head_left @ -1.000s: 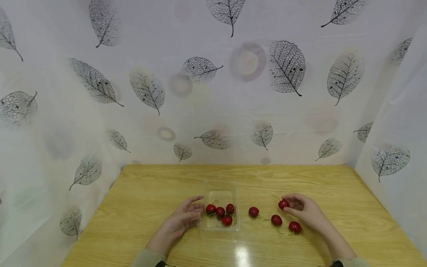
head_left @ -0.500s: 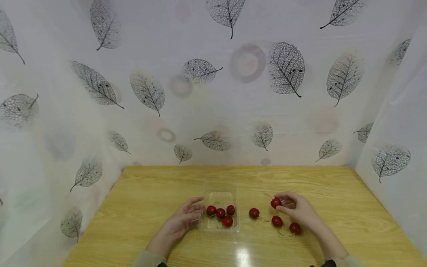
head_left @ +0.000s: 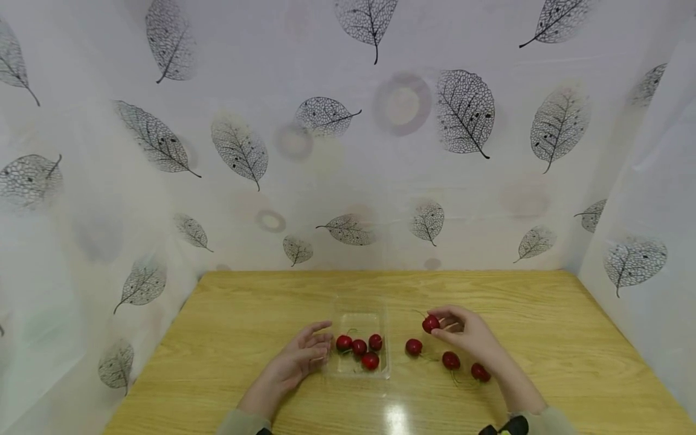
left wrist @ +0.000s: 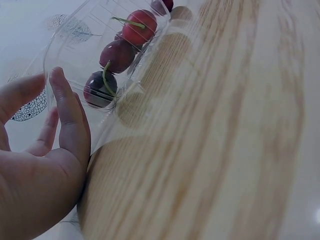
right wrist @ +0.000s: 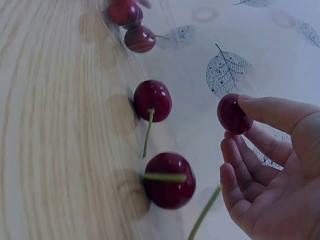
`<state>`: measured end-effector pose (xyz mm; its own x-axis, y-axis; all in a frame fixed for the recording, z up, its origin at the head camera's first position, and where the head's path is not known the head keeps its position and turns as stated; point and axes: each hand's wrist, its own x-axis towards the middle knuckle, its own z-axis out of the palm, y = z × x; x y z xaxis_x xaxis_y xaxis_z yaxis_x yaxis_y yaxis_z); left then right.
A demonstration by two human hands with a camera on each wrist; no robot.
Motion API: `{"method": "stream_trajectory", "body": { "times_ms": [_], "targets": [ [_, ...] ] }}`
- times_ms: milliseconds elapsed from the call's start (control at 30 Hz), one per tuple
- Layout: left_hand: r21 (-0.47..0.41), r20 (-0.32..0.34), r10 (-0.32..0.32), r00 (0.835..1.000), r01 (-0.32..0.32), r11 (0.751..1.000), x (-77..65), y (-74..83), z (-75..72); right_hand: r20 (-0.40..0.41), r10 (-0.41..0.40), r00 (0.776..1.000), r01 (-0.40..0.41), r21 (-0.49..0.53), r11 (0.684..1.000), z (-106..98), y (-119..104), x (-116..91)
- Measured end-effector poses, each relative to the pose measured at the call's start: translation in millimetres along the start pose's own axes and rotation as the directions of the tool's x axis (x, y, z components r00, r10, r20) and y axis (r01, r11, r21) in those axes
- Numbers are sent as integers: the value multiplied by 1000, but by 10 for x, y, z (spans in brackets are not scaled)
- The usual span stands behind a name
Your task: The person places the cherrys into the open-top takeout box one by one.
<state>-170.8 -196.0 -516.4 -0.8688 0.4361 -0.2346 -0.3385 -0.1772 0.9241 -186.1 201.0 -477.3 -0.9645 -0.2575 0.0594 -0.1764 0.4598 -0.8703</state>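
Between thumb and fingers my right hand [head_left: 464, 332] pinches a dark red cherry [head_left: 431, 324], held above the table to the right of the box; the right wrist view shows this cherry [right wrist: 234, 114] clear of the wood. My left hand [head_left: 298, 357] rests beside the clear plastic box [head_left: 385, 370], its fingers loosely extended at the left wall; in the left wrist view a fingertip [left wrist: 58, 80] appears to touch that wall. Several cherries [head_left: 359, 347] with green stems lie inside the box. Three loose cherries lie right of it: one near [head_left: 414, 347], one middle [head_left: 451, 360], one far [head_left: 480, 372].
The wood-grain table [head_left: 261, 302] stretches around the box on all sides. A pale sheet printed with leaves [head_left: 348, 181] hangs behind the table's back edge and along both sides. Light glares off the tabletop near the front.
My right hand has moved left toward the box, carrying the pinched cherry. The left hand, the box and the loose cherries stay where they were.
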Motion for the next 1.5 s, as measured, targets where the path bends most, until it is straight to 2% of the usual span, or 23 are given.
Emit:
{"method": "stream_trajectory", "body": {
  "times_ms": [700, 933, 1300, 1500],
  "targets": [
    [1, -7, -12, 1000, 12, 1000, 0, 15, 13, 44, -98, 994, 96, 51, 994, 237, -279, 189],
    [-3, -10, -20, 1000, 20, 1000, 6, 2, 6, 58, -94, 994, 91, 50, 995, 301, -334, 232],
    [-11, 1, -7, 1000, 7, 1000, 0, 9, 14, 103, -153, 983, 145, 82, 986, 418, -414, 299],
    [-10, 10, -6, 1000, 6, 1000, -12, 25, 19, 120, -179, 976, 172, 66, 983, 480, -450, 335]
  ]
}}
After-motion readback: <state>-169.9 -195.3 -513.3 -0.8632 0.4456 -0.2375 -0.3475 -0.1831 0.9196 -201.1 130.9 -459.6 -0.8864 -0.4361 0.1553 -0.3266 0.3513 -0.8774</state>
